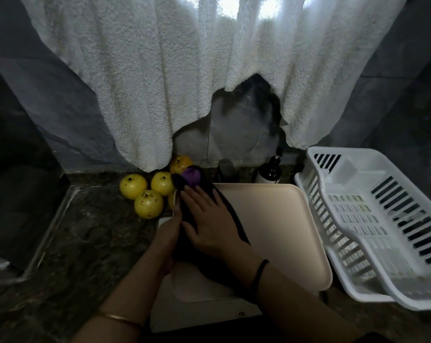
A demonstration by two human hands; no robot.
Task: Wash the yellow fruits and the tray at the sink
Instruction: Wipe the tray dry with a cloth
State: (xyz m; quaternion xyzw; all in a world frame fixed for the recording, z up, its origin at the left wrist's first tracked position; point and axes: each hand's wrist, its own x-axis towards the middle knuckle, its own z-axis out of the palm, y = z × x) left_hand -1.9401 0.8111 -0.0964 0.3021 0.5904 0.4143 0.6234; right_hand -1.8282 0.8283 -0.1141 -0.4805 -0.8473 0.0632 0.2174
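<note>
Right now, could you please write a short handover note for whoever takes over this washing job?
Left hand grips the long dark object at its left edge; right hand lies flat on it.
Round yellow fruits sit on the dark stone counter, left of the white sink.
Pale beige plastic tray lies over the sink.
Nothing visibly washed; fruits and tray remain.

Dark veined stone counter [85, 231] runs along the wall. Left of the sink [165, 315], near the back edge: a cluster of spotted yellow fruits [148, 203], touching one another. Behind the sink: one dark pump bottle [269, 173], upright. Right side: a white slatted dish rack [318, 209].
</note>
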